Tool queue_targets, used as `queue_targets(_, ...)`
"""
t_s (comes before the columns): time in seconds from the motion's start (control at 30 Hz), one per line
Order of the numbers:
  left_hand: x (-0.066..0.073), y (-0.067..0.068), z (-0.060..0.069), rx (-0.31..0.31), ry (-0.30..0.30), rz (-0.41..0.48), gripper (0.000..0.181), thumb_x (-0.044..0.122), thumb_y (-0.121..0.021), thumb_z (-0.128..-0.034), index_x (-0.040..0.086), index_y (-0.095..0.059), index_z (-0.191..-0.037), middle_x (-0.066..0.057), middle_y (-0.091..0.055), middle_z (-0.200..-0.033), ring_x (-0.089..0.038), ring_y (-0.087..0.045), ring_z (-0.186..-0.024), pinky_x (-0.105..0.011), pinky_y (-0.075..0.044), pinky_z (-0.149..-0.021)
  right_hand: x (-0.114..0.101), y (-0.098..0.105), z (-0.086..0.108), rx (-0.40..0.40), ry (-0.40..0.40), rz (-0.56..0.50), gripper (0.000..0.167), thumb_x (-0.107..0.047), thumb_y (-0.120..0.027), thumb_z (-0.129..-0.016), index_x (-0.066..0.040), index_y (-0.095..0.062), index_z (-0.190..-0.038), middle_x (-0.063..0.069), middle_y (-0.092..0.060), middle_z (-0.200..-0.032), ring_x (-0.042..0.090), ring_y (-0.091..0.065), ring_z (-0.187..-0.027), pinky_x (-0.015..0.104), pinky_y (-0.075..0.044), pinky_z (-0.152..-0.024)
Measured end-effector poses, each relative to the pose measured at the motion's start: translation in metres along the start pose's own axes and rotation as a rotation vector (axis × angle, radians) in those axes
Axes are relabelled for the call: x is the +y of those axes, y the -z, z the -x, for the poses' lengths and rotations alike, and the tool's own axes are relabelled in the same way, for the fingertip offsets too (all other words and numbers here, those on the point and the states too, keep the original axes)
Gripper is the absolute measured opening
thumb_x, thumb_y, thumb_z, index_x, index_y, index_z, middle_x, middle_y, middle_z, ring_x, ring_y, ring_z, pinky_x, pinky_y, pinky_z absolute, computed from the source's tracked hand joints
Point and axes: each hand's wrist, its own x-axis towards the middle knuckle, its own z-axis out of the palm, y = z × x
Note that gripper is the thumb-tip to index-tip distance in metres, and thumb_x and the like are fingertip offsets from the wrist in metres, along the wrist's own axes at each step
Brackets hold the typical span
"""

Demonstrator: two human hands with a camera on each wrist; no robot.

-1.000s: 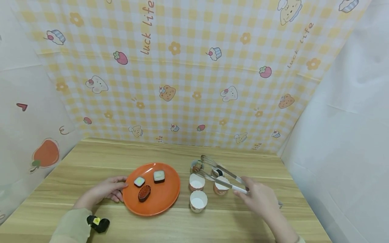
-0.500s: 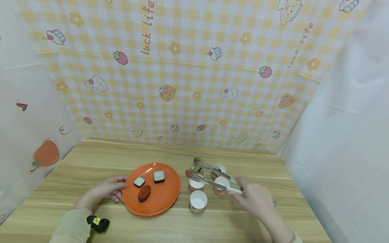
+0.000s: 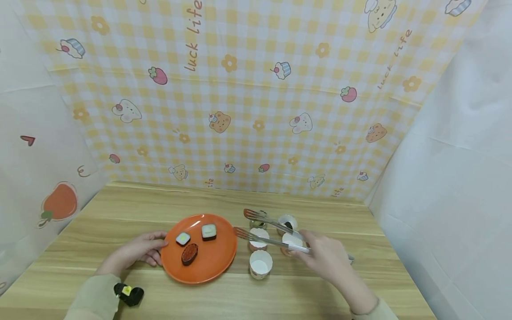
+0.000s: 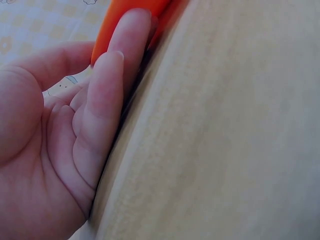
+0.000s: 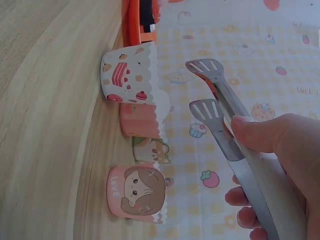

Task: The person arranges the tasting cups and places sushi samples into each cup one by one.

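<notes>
The left hand (image 3: 138,251) grips the near-left edge of an orange plate (image 3: 216,260), its fingers curled at the rim with the orange edge caught between them; the left wrist view shows two fingertips against the plate's outer side, low over the wooden table (image 3: 200,302). The right hand (image 3: 327,255) holds a pair of tongs (image 5: 262,172), thumb on one pale handle and the other fingers wrapped around the far side. The tongs are parted, with a clear gap between the two slotted metal ends; these ends point toward the plate, the nearer one close to its right rim, though whether it touches cannot be told. Lying on the plate are a small white-topped piece (image 3: 183,239), a larger white-topped piece (image 3: 209,231) and an oval piece with a reddish top (image 3: 190,254). Beneath the tongs, to the right of the plate, paper cups stand upright: a front white cup (image 3: 260,269), a salmon-pink cup (image 5: 141,120) behind it, a green-and-white cup (image 5: 151,150) at the back, a pink cup (image 5: 115,192) with a cartoon face to the right, and a back-right cup (image 3: 288,218) containing a dark piece (image 3: 288,226).
</notes>
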Motion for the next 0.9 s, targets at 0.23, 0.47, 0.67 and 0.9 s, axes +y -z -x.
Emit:
queue_targets(0.23, 0.000, 0.001, 0.000, -0.013, 0.003, 0.004, 0.059, 0.020, -0.050, -0.0998, -0.018, -0.025, -0.138, -0.013, -0.066, -0.078, -0.020, -0.065, -0.066, -0.031, -0.056, -0.060, -0.005, -0.004, -0.007, 0.014, 0.071, 0.021, 0.057, -0.057, -0.071, -0.077, -0.011, -0.067, -0.110, -0.014, -0.051, -0.064, 0.001, -0.036, -0.048, 0.020, -0.031, -0.040)
queue_targets(0.47, 0.001, -0.001, 0.000, 0.003, -0.002, -0.005, 0.057, 0.019, -0.049, -0.1000, -0.018, -0.027, -0.137, -0.013, -0.066, -0.078, -0.020, -0.065, -0.065, -0.032, -0.056, -0.059, -0.012, -0.009, -0.014, 0.015, 0.113, 0.024, 0.048, -0.048, -0.077, -0.075, -0.012, -0.065, -0.105, -0.011, -0.052, -0.065, 0.002, -0.038, -0.049, 0.021, -0.031, -0.041)
queue_targets(0.67, 0.003, -0.001, 0.001, 0.000, 0.003, 0.000, 0.056, 0.018, -0.048, -0.1001, -0.018, -0.027, -0.137, -0.013, -0.066, -0.078, -0.020, -0.065, -0.065, -0.031, -0.056, -0.059, -0.018, -0.012, -0.019, -0.026, 0.118, 0.008, 0.054, -0.046, -0.077, -0.077, -0.011, -0.065, -0.116, -0.007, -0.061, -0.075, 0.002, -0.035, -0.047, 0.020, -0.031, -0.040)
queue_targets(0.9, 0.003, -0.001, 0.001, -0.017, -0.010, 0.004, 0.056, 0.018, -0.048, -0.1003, -0.019, -0.026, -0.136, -0.013, -0.066, -0.078, -0.020, -0.065, -0.065, -0.031, -0.056, -0.059, -0.022, -0.015, -0.025, -0.080, 0.122, 0.022, 0.056, -0.048, -0.075, -0.078, -0.012, -0.063, -0.119, -0.014, -0.041, -0.060, 0.002, -0.029, -0.044, 0.022, -0.027, -0.037)
